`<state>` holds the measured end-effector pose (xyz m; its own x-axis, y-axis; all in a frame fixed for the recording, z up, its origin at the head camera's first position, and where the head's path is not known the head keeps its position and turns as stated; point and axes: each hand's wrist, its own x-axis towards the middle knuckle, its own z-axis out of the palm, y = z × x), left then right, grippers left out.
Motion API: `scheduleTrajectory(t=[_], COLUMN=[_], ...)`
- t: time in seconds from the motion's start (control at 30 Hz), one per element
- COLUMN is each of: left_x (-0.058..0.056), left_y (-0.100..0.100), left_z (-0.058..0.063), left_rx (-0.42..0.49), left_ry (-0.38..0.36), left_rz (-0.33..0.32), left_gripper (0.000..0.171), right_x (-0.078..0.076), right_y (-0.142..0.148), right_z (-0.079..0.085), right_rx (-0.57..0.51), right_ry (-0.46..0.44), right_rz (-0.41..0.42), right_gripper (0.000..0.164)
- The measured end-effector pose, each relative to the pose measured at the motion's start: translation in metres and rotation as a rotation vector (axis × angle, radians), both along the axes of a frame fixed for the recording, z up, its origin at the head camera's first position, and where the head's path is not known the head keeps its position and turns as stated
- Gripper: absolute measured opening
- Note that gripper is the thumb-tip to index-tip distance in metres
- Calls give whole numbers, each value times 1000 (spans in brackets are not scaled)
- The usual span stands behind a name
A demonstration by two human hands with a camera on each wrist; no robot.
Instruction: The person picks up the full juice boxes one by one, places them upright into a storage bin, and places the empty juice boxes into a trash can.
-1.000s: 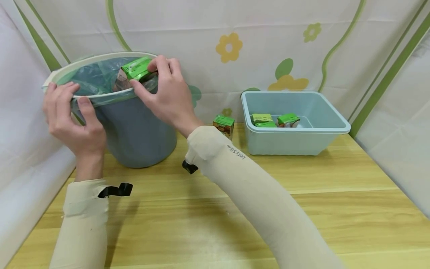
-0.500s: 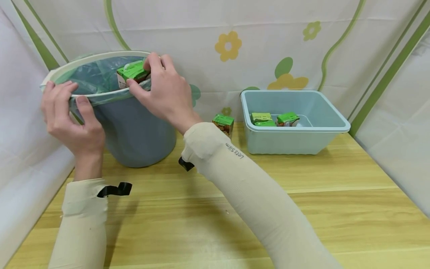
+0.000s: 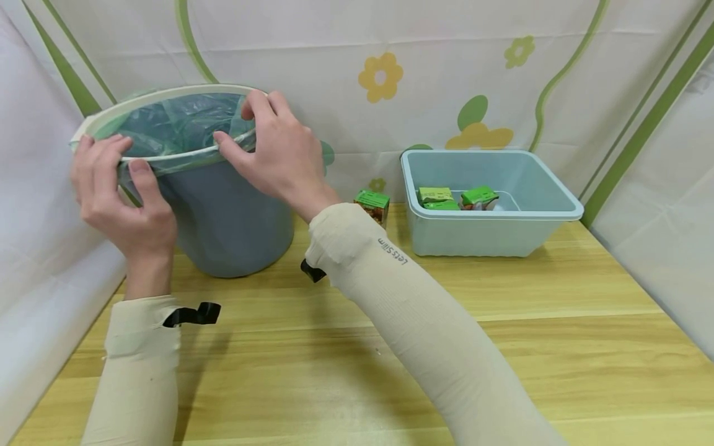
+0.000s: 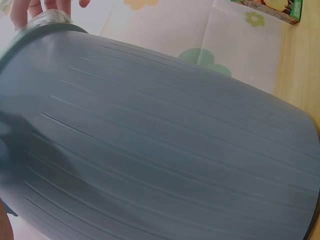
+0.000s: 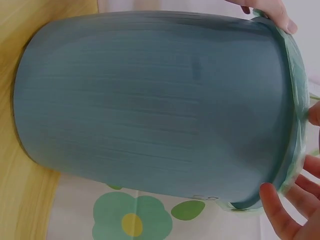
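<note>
A blue-grey trash bin (image 3: 234,217) stands at the back left, lined with a translucent green bag (image 3: 162,124). My left hand (image 3: 123,204) grips its near left rim, fingers over the edge. At the right of the rim is my right hand (image 3: 281,155), fingers parted and holding nothing, thumb over the edge. The bin's floor and its contents are hidden in the head view. Both wrist views show mainly the bin's side wall (image 4: 160,135), and in the right wrist view spread fingertips (image 5: 270,195) lie beside the rim.
Right of the bin, a small green-topped carton (image 3: 372,201) stands on the wooden table (image 3: 268,371). Further right is a light blue plastic basin (image 3: 468,235) with several similar cartons (image 3: 478,197) inside. Printed white cloth (image 3: 334,62) hangs behind.
The green carton that my right hand held over the bin's mouth has been let go and has dropped out of sight into the bin. My left hand stays on the rim.
</note>
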<state>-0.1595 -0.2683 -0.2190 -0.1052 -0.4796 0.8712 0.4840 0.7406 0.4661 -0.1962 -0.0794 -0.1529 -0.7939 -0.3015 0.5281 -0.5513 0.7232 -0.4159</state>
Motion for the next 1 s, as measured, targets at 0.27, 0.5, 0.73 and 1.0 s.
scheduleTrajectory(t=[0.27, 0.5, 0.73, 1.0], left_x=[0, 1, 4, 2], left_y=[0, -1, 1, 0], left_z=[1, 0, 3, 1], left_rx=[-1, 3, 10, 12], left_ry=[-6, -7, 6, 7], left_rz=[0, 0, -4, 5], left_gripper=[31, 31, 31, 32], right_x=[0, -3, -8, -7], right_y=[1, 8, 25, 61], right_z=[0, -3, -12, -37], right_rx=[6, -74, -409, -613], right_ry=[0, -32, -101, -130], right_rz=[0, 91, 354, 410], right_gripper=[43, 44, 39, 39])
